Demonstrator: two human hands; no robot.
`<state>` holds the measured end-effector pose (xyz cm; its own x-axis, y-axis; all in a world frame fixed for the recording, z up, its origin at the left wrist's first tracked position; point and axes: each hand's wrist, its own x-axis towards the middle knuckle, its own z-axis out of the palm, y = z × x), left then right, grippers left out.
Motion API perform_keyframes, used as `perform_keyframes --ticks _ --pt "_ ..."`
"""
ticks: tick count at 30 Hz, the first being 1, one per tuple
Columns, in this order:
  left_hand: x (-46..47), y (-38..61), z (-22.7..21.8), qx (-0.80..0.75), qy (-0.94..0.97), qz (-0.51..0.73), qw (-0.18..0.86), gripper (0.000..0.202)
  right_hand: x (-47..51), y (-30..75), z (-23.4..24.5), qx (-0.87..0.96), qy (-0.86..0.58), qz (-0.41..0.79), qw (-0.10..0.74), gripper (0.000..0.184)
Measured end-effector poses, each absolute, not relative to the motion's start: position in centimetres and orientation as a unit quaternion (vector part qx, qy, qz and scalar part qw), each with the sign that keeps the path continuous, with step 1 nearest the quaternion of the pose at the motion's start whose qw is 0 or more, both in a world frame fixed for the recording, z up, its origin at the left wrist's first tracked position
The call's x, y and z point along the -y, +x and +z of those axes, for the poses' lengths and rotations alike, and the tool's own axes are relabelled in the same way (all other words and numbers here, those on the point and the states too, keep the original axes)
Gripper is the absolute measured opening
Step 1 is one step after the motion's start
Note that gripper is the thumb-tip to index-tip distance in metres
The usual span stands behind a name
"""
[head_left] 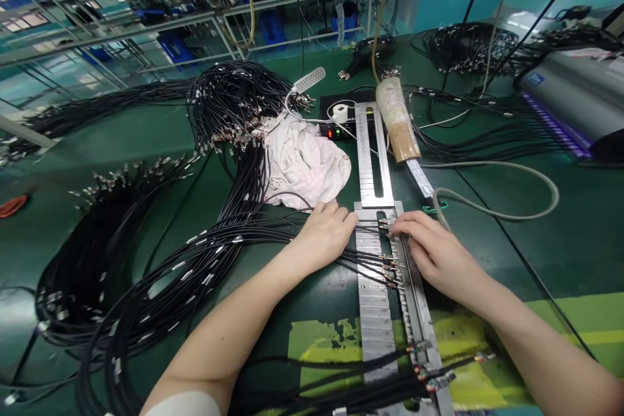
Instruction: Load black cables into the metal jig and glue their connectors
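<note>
My left hand (327, 234) is closed over black cables (273, 231), just left of a slotted metal fixture (374, 312). On the fixture's right side, my right hand (433, 250) has its fingertips together at a cable end (389, 232); the fingers partly hide that end. Below it, several cable ends with bared coloured wires (392, 263) lie side by side across the metal rail (414, 299). More cables (341, 370) cross the fixture's near end, their tips on the rail.
Cable bundles (88, 260) cover the left of the green table. A pinkish cloth (307, 162) lies behind my left hand. Beyond the fixture are a tape-wrapped tool (397, 120), a small lamp (309, 81) and a black box with lights (336, 133). A grey machine (575, 97) stands at right.
</note>
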<state>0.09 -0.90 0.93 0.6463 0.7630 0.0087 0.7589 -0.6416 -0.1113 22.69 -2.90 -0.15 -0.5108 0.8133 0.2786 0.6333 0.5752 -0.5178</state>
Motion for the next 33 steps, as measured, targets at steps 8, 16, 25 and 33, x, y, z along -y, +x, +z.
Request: perform_keyframes --ticks 8,16,25,33 --pt "1.4 0.2 0.3 0.399 -0.913 0.002 0.083 0.013 1.9 23.1 -1.1 0.848 -0.446 0.171 0.23 0.034" --pt "1.6 0.5 0.6 0.413 -0.908 -0.02 0.069 0.02 2.0 23.2 -1.0 0.85 -0.436 0.172 0.24 0.031" --pt "1.2 1.1 0.2 0.417 -0.908 -0.011 0.029 0.022 2.0 23.1 -0.8 0.848 -0.438 0.177 0.24 0.031" --pt "-0.6 0.8 0.6 0.391 -0.919 0.0 -0.055 0.028 1.9 23.1 -1.0 0.851 -0.441 0.169 0.23 0.031"
